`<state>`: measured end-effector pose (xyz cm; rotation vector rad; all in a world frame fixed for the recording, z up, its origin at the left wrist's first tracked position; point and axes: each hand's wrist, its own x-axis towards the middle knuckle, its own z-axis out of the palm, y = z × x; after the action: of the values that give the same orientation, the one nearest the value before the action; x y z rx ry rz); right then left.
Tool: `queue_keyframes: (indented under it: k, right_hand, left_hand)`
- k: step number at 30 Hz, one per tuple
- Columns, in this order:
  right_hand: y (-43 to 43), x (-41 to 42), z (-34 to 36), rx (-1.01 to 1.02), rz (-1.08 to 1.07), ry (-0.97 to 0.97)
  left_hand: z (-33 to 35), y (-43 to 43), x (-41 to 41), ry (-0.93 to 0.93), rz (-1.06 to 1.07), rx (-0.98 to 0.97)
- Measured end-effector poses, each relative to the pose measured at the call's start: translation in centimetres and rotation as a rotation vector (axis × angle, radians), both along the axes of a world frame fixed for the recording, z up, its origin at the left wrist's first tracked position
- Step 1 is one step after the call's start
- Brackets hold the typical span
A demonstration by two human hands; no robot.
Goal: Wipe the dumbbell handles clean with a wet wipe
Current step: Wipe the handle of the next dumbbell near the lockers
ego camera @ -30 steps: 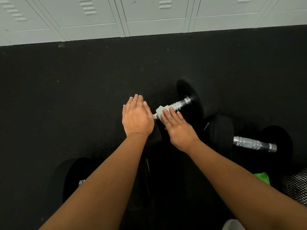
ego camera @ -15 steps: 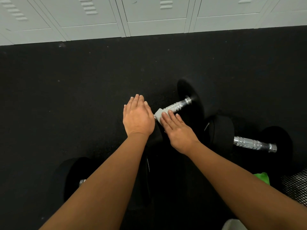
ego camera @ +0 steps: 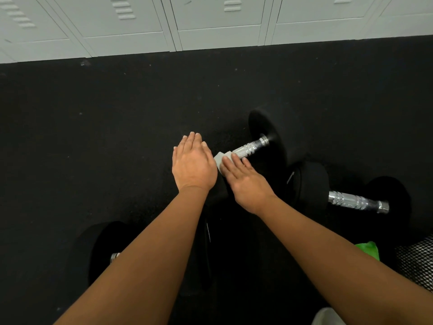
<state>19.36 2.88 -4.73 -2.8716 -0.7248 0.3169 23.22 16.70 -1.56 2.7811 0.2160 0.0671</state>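
Note:
A black dumbbell lies on the dark floor with its knurled chrome handle (ego camera: 250,147) running from centre up to the right. A folded white wet wipe (ego camera: 220,159) sits on the handle's near end. My right hand (ego camera: 246,181) presses the wipe onto the handle with straight fingers. My left hand (ego camera: 193,164) lies flat, fingers straight, on the dumbbell's near black head, which it mostly hides. A second dumbbell's chrome handle (ego camera: 356,202) shows at the right. A third dumbbell (ego camera: 105,249) sits at lower left, partly behind my left forearm.
Pale grey lockers (ego camera: 210,22) line the far edge of the black rubber floor (ego camera: 93,137). A green object (ego camera: 369,250) and a black mesh item (ego camera: 417,259) lie at the lower right. Something pale (ego camera: 328,316) shows at the bottom edge.
My right hand has slid the wipe down the handle toward the near head, so more chrome shows. My left hand has stayed put.

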Motion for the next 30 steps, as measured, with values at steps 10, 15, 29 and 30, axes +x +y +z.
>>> queue_keyframes:
  k: [10,15,29,30]
  right_hand:
    - [-0.6,0.3,0.5,-0.035,0.009,0.049]
    - [-0.2,2.4,1.1,-0.073,0.052,0.073]
    - [0.8,4.9,2.0,-0.093,0.008,0.094]
    - [0.7,5.2,2.0,-0.109,-0.027,0.094]
  left_hand:
    - [-0.1,0.0,0.1,-0.007,-0.004,0.004]
    - [0.0,0.0,0.0,-0.001,-0.007,-0.001]
    - [0.0,0.0,0.1,0.013,-0.014,0.007]
    - [0.0,0.0,0.1,0.008,-0.015,0.008]
